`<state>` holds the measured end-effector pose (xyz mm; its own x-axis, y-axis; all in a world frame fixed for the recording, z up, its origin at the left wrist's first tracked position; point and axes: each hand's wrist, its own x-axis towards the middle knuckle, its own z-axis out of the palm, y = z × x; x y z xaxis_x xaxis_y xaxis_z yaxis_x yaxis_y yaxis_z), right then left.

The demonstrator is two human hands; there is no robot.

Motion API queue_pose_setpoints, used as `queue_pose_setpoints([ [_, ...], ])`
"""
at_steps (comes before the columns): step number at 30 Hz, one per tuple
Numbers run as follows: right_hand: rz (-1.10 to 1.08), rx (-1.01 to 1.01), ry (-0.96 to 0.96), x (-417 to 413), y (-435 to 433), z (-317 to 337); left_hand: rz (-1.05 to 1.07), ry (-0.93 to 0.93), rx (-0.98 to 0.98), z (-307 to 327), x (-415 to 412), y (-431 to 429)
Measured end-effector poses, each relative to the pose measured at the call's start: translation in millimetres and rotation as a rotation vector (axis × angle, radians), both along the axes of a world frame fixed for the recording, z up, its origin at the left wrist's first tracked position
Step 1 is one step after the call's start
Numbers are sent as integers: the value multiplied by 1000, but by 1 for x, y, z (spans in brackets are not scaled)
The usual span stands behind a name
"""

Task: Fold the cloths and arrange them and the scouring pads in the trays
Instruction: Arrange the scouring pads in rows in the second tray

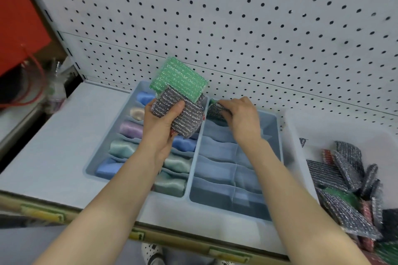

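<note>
The front edge of the shelf is crossed by both forearms, and nothing stands between it and the trays. On the shelf, the left tray is filled with folded cloths, one to a compartment. The right tray, just beside it, is divided by thin partitions, and most of its compartments are bare. Further right, a loose heap of scouring pads is held in a white bin.

Above the left tray, a grey pad and a green pad are gripped together by the left hand, with the thumb curled over the grey one. Slightly farther back, another pad is pinched by the right hand at the right tray's far-left compartment.

The pads are judged light, springy and rough, so an edge pinch should serve. Snagging on the partitions is to be expected. The far side is closed off by the pegboard, close behind the trays.
</note>
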<state>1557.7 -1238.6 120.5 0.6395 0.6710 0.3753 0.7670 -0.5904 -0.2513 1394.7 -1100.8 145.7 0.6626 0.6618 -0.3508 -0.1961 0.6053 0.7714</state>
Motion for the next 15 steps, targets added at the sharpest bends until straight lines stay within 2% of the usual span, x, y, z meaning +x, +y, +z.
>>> queue_pose_setpoints([
  [4,30,-12,57,0,1,-10,-7,4,-13,-2,1,1],
  [9,5,-203,224,1,0,-19,-45,13,-4,-5,-1,1],
  [10,-11,-161,234,-1,0,-13,-53,19,9,-5,-2,1],
  [12,-55,87,323,-10,1,9,-66,32,49,-6,-4,2],
  [14,-60,395,582,-20,5,41,-85,45,119,-6,-4,2],
  [15,-21,475,705,-22,8,53,-106,52,169,-6,-4,1],
])
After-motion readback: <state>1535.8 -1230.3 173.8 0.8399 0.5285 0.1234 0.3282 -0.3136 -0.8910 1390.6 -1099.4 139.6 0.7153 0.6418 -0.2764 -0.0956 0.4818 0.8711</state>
